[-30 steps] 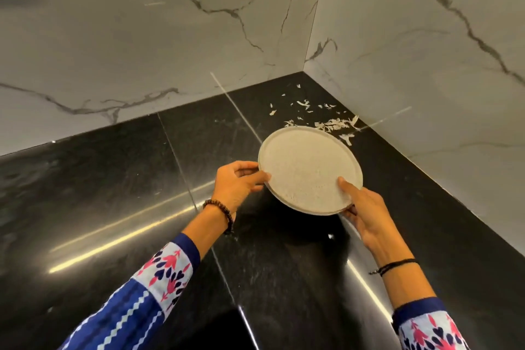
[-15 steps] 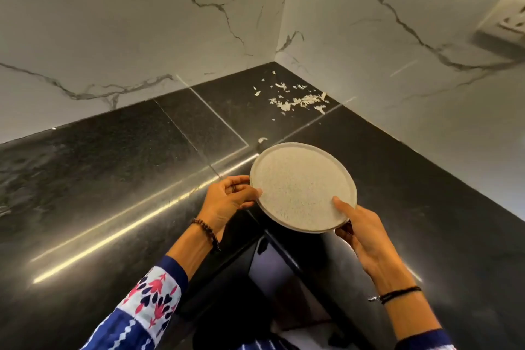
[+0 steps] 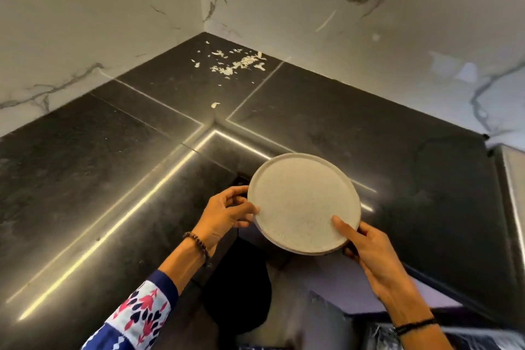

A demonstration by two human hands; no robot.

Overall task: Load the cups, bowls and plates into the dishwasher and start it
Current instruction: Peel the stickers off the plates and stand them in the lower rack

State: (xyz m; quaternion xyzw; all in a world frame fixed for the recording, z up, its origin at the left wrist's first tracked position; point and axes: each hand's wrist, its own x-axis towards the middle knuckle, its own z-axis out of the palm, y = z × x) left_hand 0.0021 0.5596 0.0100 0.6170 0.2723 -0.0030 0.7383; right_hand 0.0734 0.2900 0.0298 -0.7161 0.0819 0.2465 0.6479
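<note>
Head view: round speckled matte plate (image 3: 302,202), raised rim, held above inner corner of glossy black countertop (image 3: 85,179). Left hand (image 3: 224,214) pinches rim at 9 o'clock; right hand (image 3: 366,247) grips at 5, fingers hidden under. White flakes (image 3: 235,64) at 12. Below-counter area dark, unclear.

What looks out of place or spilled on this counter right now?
Mainly the pale flakes scattered on the black counter in its back corner, with one stray flake nearer the front. They look like spilled scraps. The plate, gripped by the left hand and right hand, looks undamaged.
</note>
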